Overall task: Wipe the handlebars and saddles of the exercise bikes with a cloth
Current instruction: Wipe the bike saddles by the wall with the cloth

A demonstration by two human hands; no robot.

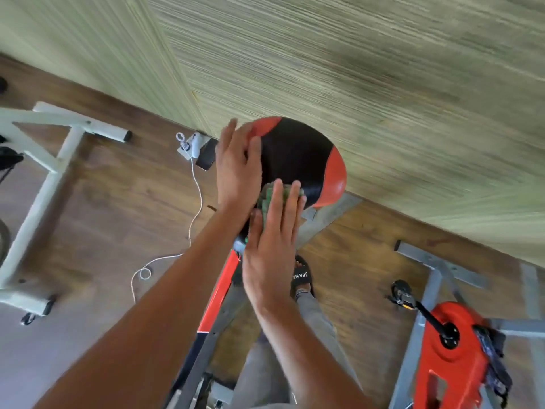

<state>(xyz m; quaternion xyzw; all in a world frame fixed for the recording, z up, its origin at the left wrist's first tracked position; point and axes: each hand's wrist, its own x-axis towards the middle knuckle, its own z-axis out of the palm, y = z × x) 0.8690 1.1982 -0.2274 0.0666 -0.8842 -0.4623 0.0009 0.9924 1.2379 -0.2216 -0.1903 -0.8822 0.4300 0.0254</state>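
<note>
Both your hands lie flat on the saddle: right hand pressing the cloth (green), left hand steadying its edge.

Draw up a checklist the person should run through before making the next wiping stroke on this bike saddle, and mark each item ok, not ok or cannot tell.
1. Cloth lies on the saddle: ok, it sits at the near end.
2. Right hand covers the cloth with flat fingers: ok.
3. Left hand steadies the saddle's left side: ok, palm laid against it.
4. Red side panel already wiped: cannot tell.
5. White cable on the floor lies away from the foot: ok.
6. Cloth damp enough: cannot tell.
</note>
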